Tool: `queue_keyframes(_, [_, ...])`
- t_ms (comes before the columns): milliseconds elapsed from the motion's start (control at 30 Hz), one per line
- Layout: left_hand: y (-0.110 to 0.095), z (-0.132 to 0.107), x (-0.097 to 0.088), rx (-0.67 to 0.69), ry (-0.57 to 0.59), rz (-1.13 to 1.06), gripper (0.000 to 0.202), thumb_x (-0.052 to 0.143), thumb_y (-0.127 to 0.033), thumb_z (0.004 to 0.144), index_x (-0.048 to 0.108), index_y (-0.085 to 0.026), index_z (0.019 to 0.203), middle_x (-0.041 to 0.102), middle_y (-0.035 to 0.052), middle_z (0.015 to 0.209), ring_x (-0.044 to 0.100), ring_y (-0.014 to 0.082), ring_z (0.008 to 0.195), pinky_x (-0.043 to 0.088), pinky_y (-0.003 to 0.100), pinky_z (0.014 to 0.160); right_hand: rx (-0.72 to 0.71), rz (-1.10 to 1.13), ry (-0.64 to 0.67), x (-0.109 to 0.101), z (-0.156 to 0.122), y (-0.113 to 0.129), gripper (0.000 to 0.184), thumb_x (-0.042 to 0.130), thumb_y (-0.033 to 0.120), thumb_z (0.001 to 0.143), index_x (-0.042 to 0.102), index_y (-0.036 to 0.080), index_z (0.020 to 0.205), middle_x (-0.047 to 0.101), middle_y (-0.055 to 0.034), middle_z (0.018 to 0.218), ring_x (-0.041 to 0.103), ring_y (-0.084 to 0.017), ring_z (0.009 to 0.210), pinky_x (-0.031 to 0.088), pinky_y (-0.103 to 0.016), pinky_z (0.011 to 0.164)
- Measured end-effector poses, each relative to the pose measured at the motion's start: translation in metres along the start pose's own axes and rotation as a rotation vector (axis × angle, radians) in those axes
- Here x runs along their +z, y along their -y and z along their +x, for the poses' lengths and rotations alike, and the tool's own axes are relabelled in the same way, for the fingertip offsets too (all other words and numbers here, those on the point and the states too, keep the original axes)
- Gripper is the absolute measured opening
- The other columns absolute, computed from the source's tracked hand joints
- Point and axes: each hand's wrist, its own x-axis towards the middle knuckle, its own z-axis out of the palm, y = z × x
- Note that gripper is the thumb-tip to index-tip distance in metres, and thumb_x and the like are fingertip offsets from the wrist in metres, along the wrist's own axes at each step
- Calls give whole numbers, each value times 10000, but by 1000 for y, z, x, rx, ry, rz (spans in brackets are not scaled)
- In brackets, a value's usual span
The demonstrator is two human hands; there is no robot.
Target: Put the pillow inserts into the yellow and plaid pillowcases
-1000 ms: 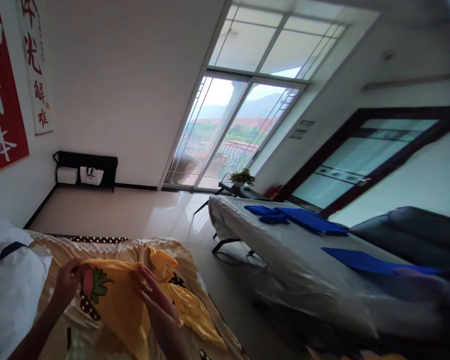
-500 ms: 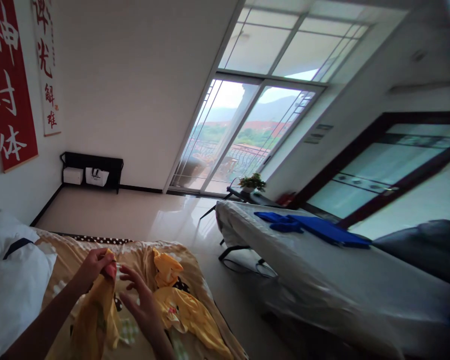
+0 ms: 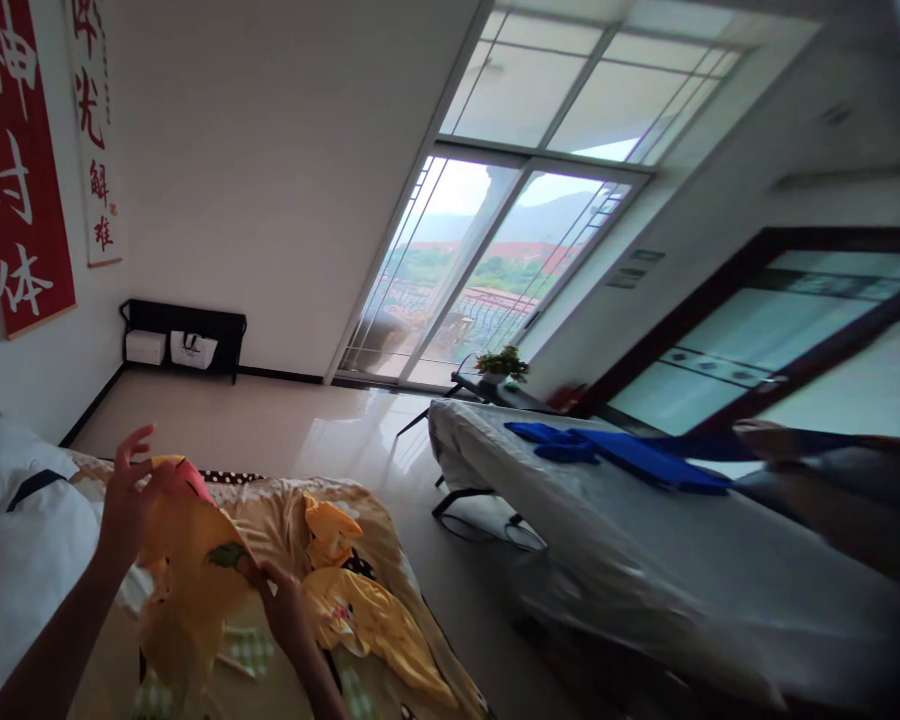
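My left hand [image 3: 126, 500] pinches the upper left edge of a thin yellow garment [image 3: 195, 560], with one finger raised. The garment hangs between my hands over the bed, showing a pink patch at its top and a dark green leaf shape near its right side. My right hand [image 3: 281, 598] grips its right edge beside the leaf shape. To the right of that hand lies another yellow garment [image 3: 382, 625] with a small print, and an orange-yellow crumpled cloth [image 3: 331, 530] rests just beyond it.
The bed [image 3: 277, 500] has a brown patterned cover, with white pillows [image 3: 30, 590] at left. A plastic-covered table [image 3: 645, 560] stands right, bearing a folded blue cloth [image 3: 637, 460]. A person's blurred arm [image 3: 832, 500] reaches in there. A black bench [image 3: 225, 335] holds a white bag [image 3: 193, 350].
My left hand has moved up and left with the garment's edge. My right hand, open before, now grips the other edge, and the garment is spread out. A person's arm has come in at right.
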Motion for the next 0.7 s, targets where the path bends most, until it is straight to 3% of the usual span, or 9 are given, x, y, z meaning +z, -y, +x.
queue_keyframes(67, [-4, 3, -10, 0, 20, -26, 374, 724, -571, 725, 768, -203, 777, 667, 97, 1171, 589, 199, 1027, 493, 261, 814, 21, 3, -88, -15, 6, -6, 686, 361, 781, 850, 698, 192, 749, 710, -72, 674, 622, -202, 638, 457, -272, 592])
queue_keyframes(133, [-7, 5, -18, -27, 39, -34, 381, 687, -550, 765, 774, -190, 855, 721, 80, 979, 632, 186, 888, 513, 264, 760, 25, -9, -232, -35, 16, -5, 708, 309, 779, 869, 690, 185, 818, 718, -82, 708, 631, -202, 642, 474, -277, 588])
queue_keyframes(233, [-5, 11, -31, -28, 19, 36, 346, 660, -494, 781, 768, -168, 815, 688, 31, 701, 615, 168, 692, 513, 258, 646, -93, -85, -385, -74, 33, 6, 642, 354, 733, 896, 690, 189, 838, 734, -85, 723, 657, -204, 626, 501, -281, 573])
queue_keyframes(400, [5, 23, -45, -84, -43, 1, 319, 686, -474, 740, 723, -159, 705, 643, 9, 624, 567, 141, 594, 462, 232, 537, -529, -363, -238, -140, 50, 47, 407, 430, 487, 985, 721, 229, 865, 763, -54, 771, 706, -180, 669, 526, -263, 643])
queue_keyframes(467, [7, 25, -48, -93, -52, -19, 312, 701, -470, 718, 706, -160, 686, 637, 7, 628, 553, 132, 589, 462, 230, 545, -654, -497, -249, -161, 52, 67, 359, 435, 396, 1004, 711, 226, 851, 751, -41, 738, 688, -155, 635, 493, -241, 625])
queue_keyframes(600, [7, 25, -54, -58, -36, 27, 306, 688, -458, 732, 671, -169, 633, 601, -5, 590, 527, 121, 568, 438, 219, 523, -735, -676, -344, -183, 53, 90, 380, 443, 361, 1013, 639, 214, 724, 682, -23, 627, 633, -130, 592, 425, -233, 612])
queue_keyframes(700, [14, 26, -65, 107, 28, 245, 310, 644, -470, 745, 696, -179, 653, 681, 21, 669, 601, 150, 623, 488, 239, 575, -681, -671, -288, -179, 54, 87, 446, 413, 421, 1019, 576, 219, 655, 638, -4, 572, 579, -112, 531, 378, -236, 566])
